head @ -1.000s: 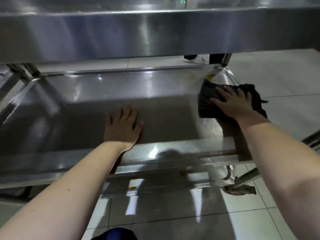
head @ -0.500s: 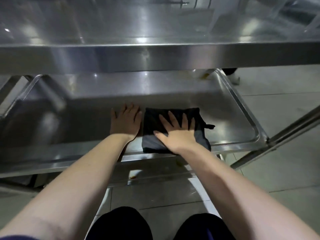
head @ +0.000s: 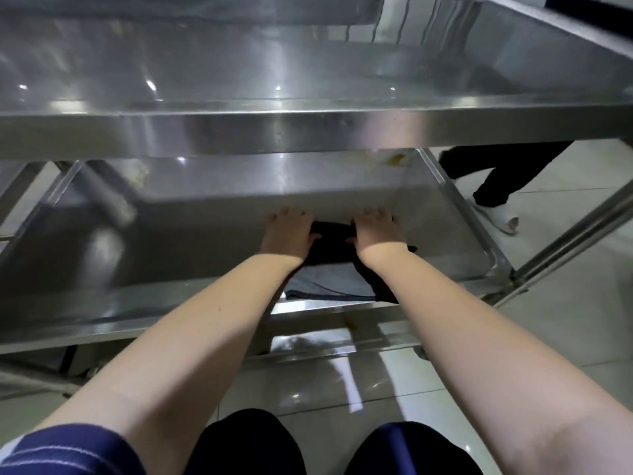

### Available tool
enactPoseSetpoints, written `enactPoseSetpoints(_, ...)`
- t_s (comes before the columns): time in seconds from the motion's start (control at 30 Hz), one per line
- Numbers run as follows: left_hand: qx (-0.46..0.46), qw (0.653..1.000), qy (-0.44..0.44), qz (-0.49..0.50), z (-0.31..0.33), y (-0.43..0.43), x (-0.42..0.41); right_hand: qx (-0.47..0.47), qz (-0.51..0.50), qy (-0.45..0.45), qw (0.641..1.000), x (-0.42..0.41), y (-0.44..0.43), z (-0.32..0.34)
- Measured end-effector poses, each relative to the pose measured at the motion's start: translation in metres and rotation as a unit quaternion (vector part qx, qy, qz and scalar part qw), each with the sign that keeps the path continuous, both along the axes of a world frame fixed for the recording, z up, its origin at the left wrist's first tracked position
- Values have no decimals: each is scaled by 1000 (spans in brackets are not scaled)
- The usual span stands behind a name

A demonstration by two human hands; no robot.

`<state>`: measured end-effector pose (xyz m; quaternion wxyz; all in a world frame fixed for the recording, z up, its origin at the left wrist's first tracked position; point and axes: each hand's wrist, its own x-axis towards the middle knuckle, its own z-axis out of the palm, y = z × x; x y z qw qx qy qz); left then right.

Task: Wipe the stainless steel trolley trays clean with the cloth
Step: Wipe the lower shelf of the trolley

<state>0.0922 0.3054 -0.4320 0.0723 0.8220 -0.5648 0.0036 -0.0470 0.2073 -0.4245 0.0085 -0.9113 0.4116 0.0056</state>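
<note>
**Both hands on the cloth, middle tray of the trolley.** The left hand (head: 289, 236) and right hand (head: 376, 234) lie side by side, palms down, on the dark cloth (head: 330, 246). The cloth rests on the floor of the middle tray (head: 191, 234), close to its near rim. The fingers (head: 291, 214) of both hands are straight and slightly spread, pressing flat rather than gripping. The thumbs point inward across the strip of cloth exposed between them. Whether the fingertips rest on cloth or on bare steel cannot be told.

The cloth runs from beneath the palms back toward the wrists, with its lighter fold nearest the rim. The forearms mask its long axis.

Bare steel lies ahead of the fingertips, beneath the upper tray (head: 308, 132). Yellowish residue (head: 395, 160) sits ahead and to the right of the right fingertips, in the far corner. A second patch (head: 139, 173) lies ahead and far to the left. The right hand is nearer the first, so a forward-right push is the likely next stroke.
</note>
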Motion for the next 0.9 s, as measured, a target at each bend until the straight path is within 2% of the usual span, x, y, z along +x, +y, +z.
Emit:
enactPoseSetpoints(0.07,-20,999,-34,-13,10,7,-7,-56,29,-3,998,-14,5,10)
enactPoseSetpoints(0.13,-61,996,-53,-35,26,19,-15,-102,66,-68,990,-33,12,22)
enactPoseSetpoints(0.2,-132,986,-65,-77,46,35,-28,-116,92,-151,977,-54,22,38)
enactPoseSetpoints(0.27,-202,970,-82,-105,67,53,-45,-118,104,-194,968,-73,34,55)
enactPoseSetpoints(0.37,-245,959,-59,-126,94,77,-70,-125,99,-213,964,-100,53,79)
enactPoseSetpoints(0.5,-287,938,-26,-192,113,92,-94,-180,141,-267,936,-143,71,96)
enactPoseSetpoints(0.63,-272,934,-1,-233,83,92,-123,-182,174,-242,937,-185,80,75)
enactPoseSetpoints(0.73,-266,934,16,-239,35,95,-143,-117,150,-201,961,-207,90,36)
enactPoseSetpoints(0.9,-191,944,33,-267,-35,94,-164,-33,99,-172,979,-232,102,-31)
